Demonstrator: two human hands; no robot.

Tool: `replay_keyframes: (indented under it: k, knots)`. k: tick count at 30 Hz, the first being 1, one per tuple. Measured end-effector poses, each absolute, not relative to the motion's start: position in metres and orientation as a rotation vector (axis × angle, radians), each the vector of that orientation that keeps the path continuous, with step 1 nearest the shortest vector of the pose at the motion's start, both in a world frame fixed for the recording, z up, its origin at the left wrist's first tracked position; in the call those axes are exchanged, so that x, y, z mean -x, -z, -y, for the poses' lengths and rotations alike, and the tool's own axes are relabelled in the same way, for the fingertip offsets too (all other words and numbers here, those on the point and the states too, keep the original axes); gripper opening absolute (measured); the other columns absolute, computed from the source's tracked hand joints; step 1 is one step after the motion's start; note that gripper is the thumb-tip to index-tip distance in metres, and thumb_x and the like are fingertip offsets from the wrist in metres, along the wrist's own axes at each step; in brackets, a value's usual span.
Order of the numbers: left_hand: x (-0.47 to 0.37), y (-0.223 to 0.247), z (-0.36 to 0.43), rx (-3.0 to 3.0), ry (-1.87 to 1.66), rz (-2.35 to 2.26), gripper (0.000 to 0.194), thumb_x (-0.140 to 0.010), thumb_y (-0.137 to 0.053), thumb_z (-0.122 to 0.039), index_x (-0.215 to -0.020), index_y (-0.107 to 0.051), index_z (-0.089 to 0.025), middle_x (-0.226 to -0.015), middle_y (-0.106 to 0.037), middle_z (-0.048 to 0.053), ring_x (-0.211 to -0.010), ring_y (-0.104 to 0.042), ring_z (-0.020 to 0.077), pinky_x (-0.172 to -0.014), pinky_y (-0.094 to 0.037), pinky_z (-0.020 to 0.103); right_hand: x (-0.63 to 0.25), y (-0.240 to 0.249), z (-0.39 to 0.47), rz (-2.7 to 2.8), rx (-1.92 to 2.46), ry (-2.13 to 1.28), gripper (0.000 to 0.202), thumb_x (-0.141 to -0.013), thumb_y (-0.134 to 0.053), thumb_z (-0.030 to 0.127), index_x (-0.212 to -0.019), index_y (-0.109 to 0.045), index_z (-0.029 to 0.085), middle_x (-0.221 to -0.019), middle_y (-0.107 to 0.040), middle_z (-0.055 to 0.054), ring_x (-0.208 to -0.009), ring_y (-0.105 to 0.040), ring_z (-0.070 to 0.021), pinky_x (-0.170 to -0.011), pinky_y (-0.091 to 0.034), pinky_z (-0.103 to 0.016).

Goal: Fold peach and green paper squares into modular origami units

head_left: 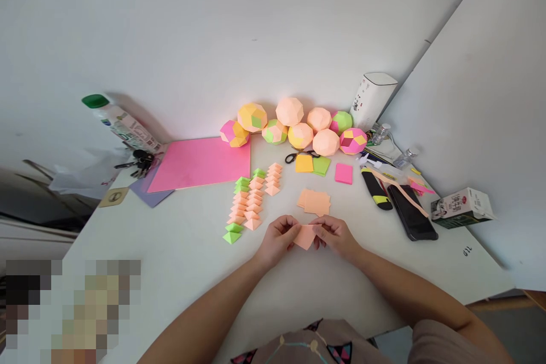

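A peach square of paper (pixel 306 238) is held between my two hands over the near middle of the table, one corner pointing down toward me. My left hand (pixel 281 239) pinches its left corner, and my right hand (pixel 335 236) pinches the right one. Just beyond my fingers lies a loose stack of peach paper squares (pixel 317 203). To the left stand rows of folded paper pieces (pixel 255 200), mostly peach with a few green. Farther back are yellow (pixel 304 164), green (pixel 321 166) and pink (pixel 343 173) paper stacks, beside black scissors (pixel 291 158).
Several faceted paper balls (pixel 290 111) sit piled against the wall. A pink sheet (pixel 200 165), keys (pixel 143 162) and a green-capped bottle (pixel 123 124) are at left. On the right lie a box cutter (pixel 376 189), a phone (pixel 412 213) and a milk carton (pixel 463 207); a white container (pixel 372 101) stands behind.
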State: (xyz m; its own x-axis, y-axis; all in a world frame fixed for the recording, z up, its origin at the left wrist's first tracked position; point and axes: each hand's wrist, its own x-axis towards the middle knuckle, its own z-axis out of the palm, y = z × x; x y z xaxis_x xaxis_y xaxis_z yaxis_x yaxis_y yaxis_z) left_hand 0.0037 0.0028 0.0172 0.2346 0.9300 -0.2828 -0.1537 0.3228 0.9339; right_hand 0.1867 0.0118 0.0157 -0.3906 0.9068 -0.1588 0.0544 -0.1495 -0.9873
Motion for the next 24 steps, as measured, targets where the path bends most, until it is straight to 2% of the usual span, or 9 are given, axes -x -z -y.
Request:
replay_keyframes:
  k: [3,6,9,17,24]
  knots:
    - [-0.0046,-0.0188,-0.0021,-0.982,-0.912,-1.065,0.027,-0.074,-0.061,-0.042,-0.07,-0.051,-0.017,-0.056,-0.045,-0.006,-0.044,-0.038,0.0057,-0.044,-0.03,0.019,-0.1859,-0.0197,-0.0117,1.461,1.106,-1.602,0.027,-0.083,-0.056,0.041,-0.086,-0.061,0.014,-0.056,-0.06,0.0,-0.05,-0.057,-0.0116,-0.048,-0.042,-0.023]
    - [-0.0067,-0.0228,-0.0002,-1.073,-0.88,-1.071,0.023,-0.076,-0.059,-0.038,-0.071,-0.054,-0.016,-0.063,-0.054,-0.002,-0.057,-0.048,0.0093,-0.054,-0.037,0.021,-0.1854,-0.0206,-0.0106,1.51,1.093,-1.591,0.025,-0.084,-0.056,0.04,-0.084,-0.062,0.015,-0.06,-0.06,0.0,-0.053,-0.058,-0.0119,-0.05,-0.044,-0.024]
    - [-0.008,-0.0249,0.0014,-1.119,-0.859,-1.077,0.021,-0.077,-0.058,-0.037,-0.073,-0.055,-0.016,-0.068,-0.058,0.0,-0.065,-0.052,0.0124,-0.06,-0.039,0.023,-0.1852,-0.019,-0.0096,1.572,1.106,-1.566,0.023,-0.084,-0.056,0.039,-0.083,-0.063,0.016,-0.059,-0.059,0.0,-0.054,-0.058,-0.0124,-0.052,-0.045,-0.024]
    - [-0.0072,-0.0244,0.0035,-1.123,-0.825,-1.069,0.022,-0.076,-0.057,-0.036,-0.069,-0.049,-0.017,-0.063,-0.052,-0.002,-0.059,-0.047,0.0108,-0.053,-0.036,0.021,-0.1848,-0.0199,-0.0073,1.586,1.099,-1.517,0.02,-0.082,-0.058,0.035,-0.076,-0.063,0.017,-0.06,-0.06,0.0,-0.052,-0.057,-0.0124,-0.052,-0.046,-0.025]
    - [-0.0037,-0.0249,-0.0002,-1.074,-0.926,-1.198,0.019,-0.072,-0.058,-0.034,-0.067,-0.05,-0.017,-0.064,-0.046,-0.002,-0.058,-0.041,0.0102,-0.054,-0.035,0.02,-0.186,-0.0206,-0.0084,1.34,1.111,-1.497,0.022,-0.083,-0.055,0.036,-0.073,-0.055,0.017,-0.068,-0.063,-0.002,-0.049,-0.053,-0.0101,-0.048,-0.044,-0.024]
